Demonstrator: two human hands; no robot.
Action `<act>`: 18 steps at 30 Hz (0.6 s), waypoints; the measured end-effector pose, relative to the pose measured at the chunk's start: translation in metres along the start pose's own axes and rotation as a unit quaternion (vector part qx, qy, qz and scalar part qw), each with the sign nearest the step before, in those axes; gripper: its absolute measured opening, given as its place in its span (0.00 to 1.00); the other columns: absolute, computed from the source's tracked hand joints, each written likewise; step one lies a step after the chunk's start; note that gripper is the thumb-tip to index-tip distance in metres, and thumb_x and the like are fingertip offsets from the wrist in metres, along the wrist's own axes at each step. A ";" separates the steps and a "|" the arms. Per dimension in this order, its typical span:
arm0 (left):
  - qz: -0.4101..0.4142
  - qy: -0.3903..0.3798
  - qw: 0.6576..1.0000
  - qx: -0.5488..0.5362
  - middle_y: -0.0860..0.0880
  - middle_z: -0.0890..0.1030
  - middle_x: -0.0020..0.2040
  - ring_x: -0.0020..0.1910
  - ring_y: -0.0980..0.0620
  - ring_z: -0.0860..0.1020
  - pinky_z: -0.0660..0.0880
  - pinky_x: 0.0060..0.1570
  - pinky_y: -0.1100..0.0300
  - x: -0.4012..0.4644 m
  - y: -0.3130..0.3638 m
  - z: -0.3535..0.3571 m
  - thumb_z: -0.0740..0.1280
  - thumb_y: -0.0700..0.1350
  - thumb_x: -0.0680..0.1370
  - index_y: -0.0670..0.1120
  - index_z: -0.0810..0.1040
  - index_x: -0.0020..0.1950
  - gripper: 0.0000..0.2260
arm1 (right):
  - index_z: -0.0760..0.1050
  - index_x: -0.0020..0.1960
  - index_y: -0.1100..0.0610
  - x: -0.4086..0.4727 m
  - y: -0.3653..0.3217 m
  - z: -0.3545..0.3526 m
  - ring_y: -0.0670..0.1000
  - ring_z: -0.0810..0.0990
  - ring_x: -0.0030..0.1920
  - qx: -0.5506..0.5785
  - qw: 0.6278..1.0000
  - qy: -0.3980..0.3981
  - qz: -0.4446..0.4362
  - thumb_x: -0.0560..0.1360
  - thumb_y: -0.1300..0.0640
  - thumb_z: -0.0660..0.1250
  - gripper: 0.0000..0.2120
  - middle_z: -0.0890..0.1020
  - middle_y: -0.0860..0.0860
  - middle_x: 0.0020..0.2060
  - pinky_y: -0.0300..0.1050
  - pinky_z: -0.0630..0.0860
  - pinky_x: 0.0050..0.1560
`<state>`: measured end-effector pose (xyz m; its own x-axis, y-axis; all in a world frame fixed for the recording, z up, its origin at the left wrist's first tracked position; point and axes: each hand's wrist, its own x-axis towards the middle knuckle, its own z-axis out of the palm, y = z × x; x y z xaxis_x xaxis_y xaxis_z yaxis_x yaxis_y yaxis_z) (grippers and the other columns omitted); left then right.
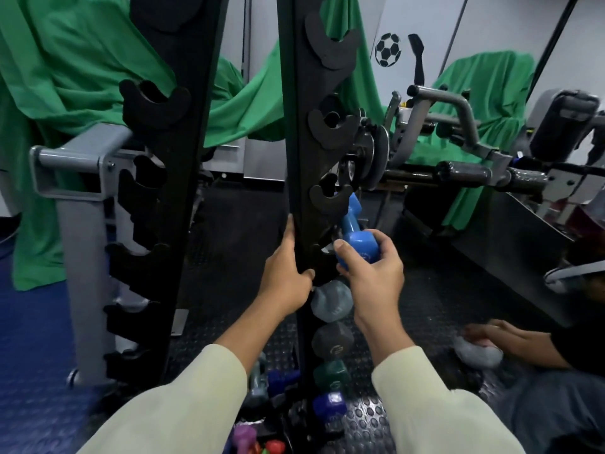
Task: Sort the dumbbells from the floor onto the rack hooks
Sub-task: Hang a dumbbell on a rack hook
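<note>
right hand (373, 273) curls round the head of a glossy blue dumbbell (355, 235), tilted against the black rack upright (299, 158) just under a crescent hook (329, 199); left hand (284, 273) grips that upright; grey, hexagonal charcoal, green dumbbells below, logos unreadable

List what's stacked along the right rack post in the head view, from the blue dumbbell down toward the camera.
Blue dumbbell in the right hand → grey dumbbell → dark hex dumbbell → green dumbbell → purple dumbbell.
</note>
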<state>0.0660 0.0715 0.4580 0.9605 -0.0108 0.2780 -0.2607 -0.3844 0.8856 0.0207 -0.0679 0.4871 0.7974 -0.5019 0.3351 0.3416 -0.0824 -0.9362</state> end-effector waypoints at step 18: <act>0.043 -0.083 0.990 -0.103 0.70 0.76 0.62 0.63 0.61 0.81 0.81 0.62 0.55 0.014 -0.023 -0.013 0.74 0.31 0.76 0.65 0.50 0.84 0.49 | 0.73 0.71 0.45 0.005 -0.017 0.006 0.43 0.82 0.55 -0.228 0.961 -0.140 -0.069 0.70 0.42 0.81 0.33 0.81 0.43 0.57 0.48 0.82 0.60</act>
<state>0.0843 0.0921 0.4467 0.9325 -0.1924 0.3056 -0.3397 -0.1800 0.9232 0.0216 -0.0640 0.5052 0.8841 -0.2131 0.4159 0.2519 -0.5322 -0.8083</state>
